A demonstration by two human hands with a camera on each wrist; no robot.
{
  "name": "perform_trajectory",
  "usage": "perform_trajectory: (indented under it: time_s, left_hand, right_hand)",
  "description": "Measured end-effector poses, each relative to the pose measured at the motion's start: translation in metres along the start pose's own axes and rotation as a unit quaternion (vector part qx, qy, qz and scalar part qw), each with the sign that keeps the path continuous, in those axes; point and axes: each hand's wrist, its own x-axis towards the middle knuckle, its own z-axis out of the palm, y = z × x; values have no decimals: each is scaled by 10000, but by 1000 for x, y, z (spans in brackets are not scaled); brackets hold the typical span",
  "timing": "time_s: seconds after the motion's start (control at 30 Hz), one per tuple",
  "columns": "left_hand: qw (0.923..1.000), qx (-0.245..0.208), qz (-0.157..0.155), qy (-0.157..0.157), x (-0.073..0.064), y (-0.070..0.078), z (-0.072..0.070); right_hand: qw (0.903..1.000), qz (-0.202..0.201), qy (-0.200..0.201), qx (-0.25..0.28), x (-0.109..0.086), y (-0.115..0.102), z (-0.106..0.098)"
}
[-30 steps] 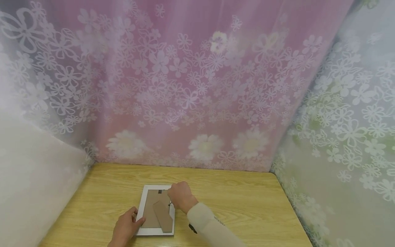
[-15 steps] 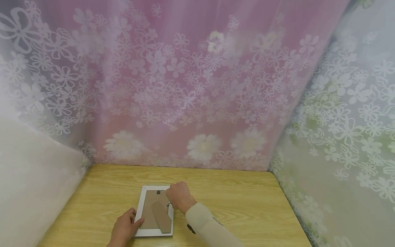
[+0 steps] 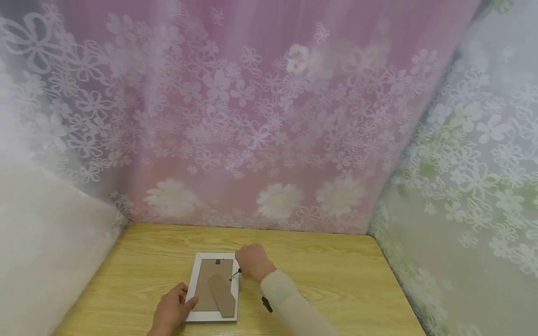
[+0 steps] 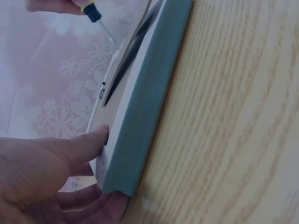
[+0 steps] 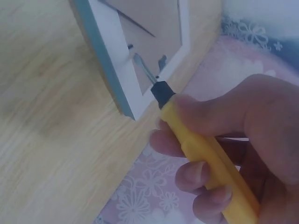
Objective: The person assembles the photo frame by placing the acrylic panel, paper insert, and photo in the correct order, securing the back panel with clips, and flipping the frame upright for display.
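Observation:
A picture frame [image 3: 192,284] lies face down on the table, its white back rim and brown backing board [image 3: 206,289] upward. A brown easel leg [image 3: 222,298] slants across the backing. My left hand [image 3: 170,308] grips the frame's lower left edge, thumb on top of the rim and fingers at the outer side. In my right hand [image 3: 254,261] is a yellow-handled screwdriver [image 5: 215,163] with a black collar, fingers wrapped round the handle. Its flat metal tip is at the right inner edge of the rim, close to a small dark tab [image 5: 130,46].
A dark hanger [image 3: 217,262] sits at the top of the backing. The wood-grain table [image 3: 319,275] extends around the frame. Flowered pink curtain [image 3: 260,140] hangs behind the table, and pale flowered cloth [image 3: 470,210] closes off the right side.
My right hand has shifted slightly right, away from the frame, and the screwdriver's shaft and collar now show more in the head view. The left hand and frame stay in place.

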Motion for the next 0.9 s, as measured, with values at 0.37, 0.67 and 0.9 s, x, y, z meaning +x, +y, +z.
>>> perform_trajectory:
  time_s: [0.37, 0.67, 0.9]
  left_hand:
    - [9999, -130, -24, 102, 1, -3, 1]
    - [9998, -141, -17, 113, 2, -1, 2]
    - [9998, -113, -152, 77, 3, -5, 3]
  right_hand:
    - [9993, 1, 287, 246, 19, 16, -9]
    - [9989, -88, 366, 286, 36, 21, -14]
    - [9985, -119, 367, 385, 46, 18, -14]
